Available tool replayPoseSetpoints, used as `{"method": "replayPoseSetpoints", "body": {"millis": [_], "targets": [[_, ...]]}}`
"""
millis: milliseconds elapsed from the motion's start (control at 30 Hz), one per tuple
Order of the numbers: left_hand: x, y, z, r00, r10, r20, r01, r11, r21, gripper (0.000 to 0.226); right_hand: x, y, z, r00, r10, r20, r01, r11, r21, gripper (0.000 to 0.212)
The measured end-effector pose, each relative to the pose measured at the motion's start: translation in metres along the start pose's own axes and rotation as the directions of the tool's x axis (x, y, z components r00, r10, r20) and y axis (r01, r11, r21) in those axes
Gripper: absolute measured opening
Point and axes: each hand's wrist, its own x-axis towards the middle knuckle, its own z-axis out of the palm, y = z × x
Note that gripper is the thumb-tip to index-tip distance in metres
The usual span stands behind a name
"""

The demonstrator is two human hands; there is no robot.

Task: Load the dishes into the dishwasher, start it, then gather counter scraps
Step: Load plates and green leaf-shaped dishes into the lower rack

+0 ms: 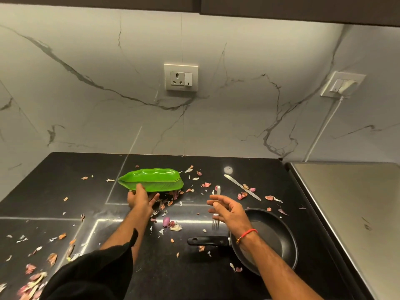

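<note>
my left hand [140, 197] has its thumb curled over the near rim of the green leaf dish [151, 180] with fingers tucked beneath, so the dish is tipped up off the black counter [54, 191] on its near side. my right hand [227, 210] pinches the fork [216, 204] mid-handle, tines hanging down, the other fingers loosely spread. i'd judge the step is collecting dishes for the dishwasher, which is not in view. i'd get a firmer hold under the dish before lifting, since peel scraps [171, 223] lie beneath it. the frying pan [266, 239] sits just under my right wrist, its handle [207, 241] pointing left, and the knife [242, 187] lies beyond. the wall is close behind the dish; open counter lies to the left.
</note>
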Motion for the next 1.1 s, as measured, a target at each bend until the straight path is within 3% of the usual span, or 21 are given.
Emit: {"method": "replayPoseSetpoints", "body": {"millis": [233,467,567,700,800,967,1100], "targets": [[-0.058,-0.033,-0.019,0.984,0.176,-0.021,-0.173,0.979,0.110,0.020,-0.011,-0.003,-0.018,0.995,-0.052,-0.080,0.056,0.997,0.050,0.023],[-0.134,-0.083,-0.020,0.965,0.126,0.229,-0.169,0.969,0.177,0.011,-0.043,-0.003,-0.051,0.994,-0.097,-0.055,0.098,0.995,0.031,0.056],[-0.188,-0.105,-0.017,0.938,0.111,0.329,-0.178,0.967,0.182,0.007,-0.067,0.000,-0.074,0.999,-0.045,0.025,0.045,0.999,-0.007,0.046],[-0.238,-0.134,-0.022,0.927,0.118,0.356,-0.201,0.958,0.205,0.004,-0.108,0.011,-0.108,0.995,0.030,0.095,-0.033,0.999,0.037,0.020],[-0.272,-0.155,-0.030,0.908,0.157,0.388,-0.276,0.921,0.274,0.004,-0.139,0.017,-0.138,0.995,0.025,0.097,-0.031,0.998,0.055,0.017],[-0.336,-0.198,-0.042,0.840,0.160,0.518,-0.384,0.850,0.360,0.008,-0.191,0.032,-0.189,0.998,0.037,0.044,-0.038,0.999,0.028,0.012],[-0.377,-0.235,-0.048,0.819,0.121,0.561,-0.379,0.847,0.372,0.019,-0.232,0.059,-0.220,0.995,0.043,-0.092,-0.037,0.997,0.071,0.008]]}}
